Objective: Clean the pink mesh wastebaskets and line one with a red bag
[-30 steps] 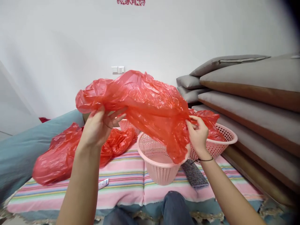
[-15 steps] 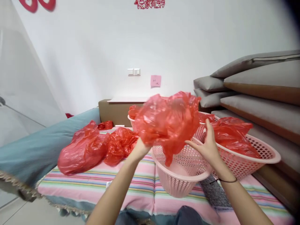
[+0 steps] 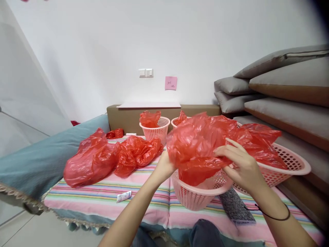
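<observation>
A crumpled red plastic bag (image 3: pixel 196 140) hangs over the front pink basket (image 3: pixel 195 197), its lower part dipping below the rim. My left hand (image 3: pixel 166 166) grips the bag's left side, its fingers mostly hidden behind the film. On the right, my right hand (image 3: pixel 240 163) pinches the bag's edge between thumb and fingers. A larger pink basket (image 3: pixel 295 163) with red plastic bags (image 3: pixel 260 142) in it stands just right of that hand. Behind the held bag, another pink basket is mostly covered from view.
More red bags (image 3: pixel 89 161) lie on the striped cover at left. A small basket (image 3: pixel 156 132) with a red bag stands behind them. A white packet (image 3: pixel 124 196) and a grey textured piece (image 3: pixel 236 206) lie in front. Stacked grey cushions (image 3: pixel 288 89) rise at right.
The held bag has come down and slightly right, towards the front basket. My right hand, spread beside the bag before, has closed on its edge. The view has shifted a little downward.
</observation>
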{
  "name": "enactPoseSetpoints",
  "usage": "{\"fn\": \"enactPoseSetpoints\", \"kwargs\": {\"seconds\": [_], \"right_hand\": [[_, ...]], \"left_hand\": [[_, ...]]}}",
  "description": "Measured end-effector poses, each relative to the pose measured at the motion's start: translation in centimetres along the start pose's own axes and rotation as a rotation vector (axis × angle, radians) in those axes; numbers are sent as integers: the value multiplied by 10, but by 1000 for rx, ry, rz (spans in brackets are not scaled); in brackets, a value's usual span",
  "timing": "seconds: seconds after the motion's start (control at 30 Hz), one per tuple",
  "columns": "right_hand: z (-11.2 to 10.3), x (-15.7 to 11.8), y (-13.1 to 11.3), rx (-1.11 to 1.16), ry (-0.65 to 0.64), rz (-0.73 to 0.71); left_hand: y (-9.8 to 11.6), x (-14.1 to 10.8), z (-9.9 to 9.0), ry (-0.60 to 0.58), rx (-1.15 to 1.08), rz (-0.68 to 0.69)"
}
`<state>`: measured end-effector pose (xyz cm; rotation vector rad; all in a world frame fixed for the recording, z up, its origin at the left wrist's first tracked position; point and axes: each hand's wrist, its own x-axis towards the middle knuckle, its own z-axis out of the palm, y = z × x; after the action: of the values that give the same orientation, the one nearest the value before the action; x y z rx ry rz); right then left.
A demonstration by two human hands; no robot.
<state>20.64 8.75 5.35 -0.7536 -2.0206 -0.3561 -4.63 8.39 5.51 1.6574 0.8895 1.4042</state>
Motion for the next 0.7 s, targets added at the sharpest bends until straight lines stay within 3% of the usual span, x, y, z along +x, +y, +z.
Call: {"fn": "enactPoseSetpoints", "kwargs": {"seconds": [0.13, 0.27, 0.37, 0.47, 0.57, 0.7], "right_hand": [[-22, 0, -9, -110, 78, 134], [-45, -4, -11, -241, 239, 264], [-57, -7, -14, -166, 252, 337], [-64, -9, -18, -107, 254, 359], [-73, -15, -14, -201, 270, 326], [-81, -30, 4, -503, 251, 228]], "left_hand": [[-4, -2, -1, 33, -27, 70], [-24, -7, 1, -93, 321, 114], [-44, -9, 9, -194, 570, 62], [-61, -6, 16, -207, 648, -10], [-71, 3, 13, -173, 686, -46], [-69, 20, -12, 2, 764, -62]]}}
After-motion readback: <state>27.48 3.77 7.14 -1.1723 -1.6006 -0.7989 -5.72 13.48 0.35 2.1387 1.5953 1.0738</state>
